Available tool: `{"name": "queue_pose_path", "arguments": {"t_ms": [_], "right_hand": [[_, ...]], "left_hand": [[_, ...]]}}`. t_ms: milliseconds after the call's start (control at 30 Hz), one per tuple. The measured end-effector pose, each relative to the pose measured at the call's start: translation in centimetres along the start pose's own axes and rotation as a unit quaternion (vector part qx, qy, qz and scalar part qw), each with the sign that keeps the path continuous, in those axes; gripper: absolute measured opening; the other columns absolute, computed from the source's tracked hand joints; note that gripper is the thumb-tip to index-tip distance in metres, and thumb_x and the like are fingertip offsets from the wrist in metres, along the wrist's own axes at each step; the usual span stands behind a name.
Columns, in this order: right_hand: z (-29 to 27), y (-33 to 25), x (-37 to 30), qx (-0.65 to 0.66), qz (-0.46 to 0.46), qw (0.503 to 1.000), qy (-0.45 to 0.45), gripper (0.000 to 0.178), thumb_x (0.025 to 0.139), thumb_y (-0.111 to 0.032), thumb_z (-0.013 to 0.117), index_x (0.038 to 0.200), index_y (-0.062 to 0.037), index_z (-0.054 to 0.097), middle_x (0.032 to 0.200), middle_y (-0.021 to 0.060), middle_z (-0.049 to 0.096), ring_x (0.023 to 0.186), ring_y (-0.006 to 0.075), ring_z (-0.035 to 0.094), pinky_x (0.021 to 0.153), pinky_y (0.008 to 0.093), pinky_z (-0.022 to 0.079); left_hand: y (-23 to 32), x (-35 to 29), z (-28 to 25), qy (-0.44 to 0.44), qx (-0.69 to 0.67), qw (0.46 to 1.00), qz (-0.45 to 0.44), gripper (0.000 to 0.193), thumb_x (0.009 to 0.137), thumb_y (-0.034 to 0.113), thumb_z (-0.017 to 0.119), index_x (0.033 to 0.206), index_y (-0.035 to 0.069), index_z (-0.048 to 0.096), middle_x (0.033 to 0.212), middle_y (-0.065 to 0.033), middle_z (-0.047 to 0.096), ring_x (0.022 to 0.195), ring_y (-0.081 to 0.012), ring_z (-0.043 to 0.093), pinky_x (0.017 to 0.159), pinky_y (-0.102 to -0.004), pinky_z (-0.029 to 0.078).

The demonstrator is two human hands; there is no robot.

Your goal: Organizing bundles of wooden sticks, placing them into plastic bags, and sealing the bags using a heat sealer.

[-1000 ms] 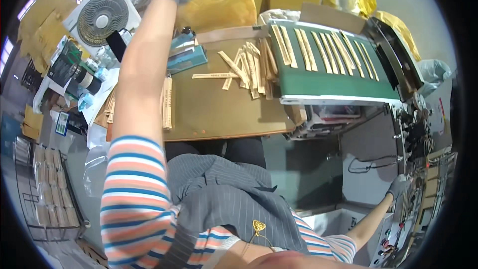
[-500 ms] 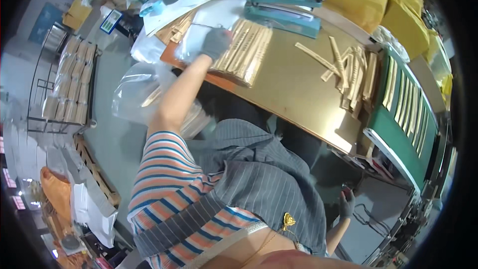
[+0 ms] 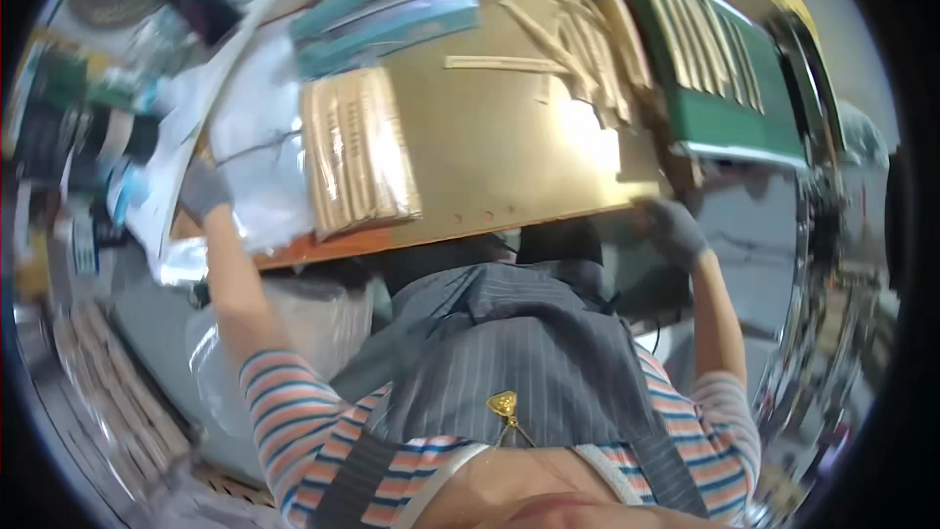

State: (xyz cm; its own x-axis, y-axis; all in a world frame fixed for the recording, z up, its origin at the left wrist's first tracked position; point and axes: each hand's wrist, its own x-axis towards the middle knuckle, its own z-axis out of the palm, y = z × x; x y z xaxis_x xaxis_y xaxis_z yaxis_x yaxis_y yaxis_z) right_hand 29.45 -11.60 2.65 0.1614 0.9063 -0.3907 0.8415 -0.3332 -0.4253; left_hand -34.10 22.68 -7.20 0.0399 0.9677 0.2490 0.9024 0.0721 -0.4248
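Observation:
My left hand, in a grey glove, is at the left end of the bench beside clear plastic bags; its fingers are blurred and partly hidden. To its right a clear packet of slim tan strips, like sleeved chopsticks, lies flat near the front edge, untouched. My right hand, also gloved in grey, hovers by the front right corner of the bench, fingers smeared by motion. Loose tan strips lie in a crossed heap at the back right, beyond that hand.
A teal bag sealer stands behind the packet. At the right a green conveyor belt carries a row of tan strips. A white shelf edge runs along the left. Below the bench hangs a large clear plastic bag.
The view has swung right. My left hand has come away from the packet and moved left to the bags. My right hand has risen from low at my side to the bench corner.

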Motion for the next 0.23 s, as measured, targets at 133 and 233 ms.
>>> {"name": "queue_pose_path", "arguments": {"t_ms": [133,233], "right_hand": [[-1.7,-6.7,6.2,0.034,-0.159,0.983,0.081,0.029,0.084,-0.022,0.059,0.106,-0.0033,0.058,0.097,0.0161,0.062,0.089,0.0303,0.061,0.077,0.0364,0.048],[-0.2,-10.0,14.8,-0.051,-0.206,0.957,0.198,0.035,0.082,-0.023,0.061,0.112,-0.0072,0.055,0.118,0.0136,0.055,0.104,0.0277,0.056,0.088,0.0372,0.044]], "left_hand": [[-2.3,0.8,2.4,-0.047,-0.095,0.988,-0.111,0.029,0.083,0.028,0.050,0.098,0.006,0.060,0.095,-0.0193,0.064,0.086,-0.0335,0.063,0.076,-0.0428,0.049],[-2.6,2.1,3.2,-0.070,-0.142,0.983,-0.089,0.032,0.081,0.031,0.050,0.095,0.003,0.059,0.091,-0.0233,0.063,0.082,-0.0362,0.063,0.075,-0.0459,0.049]]}}
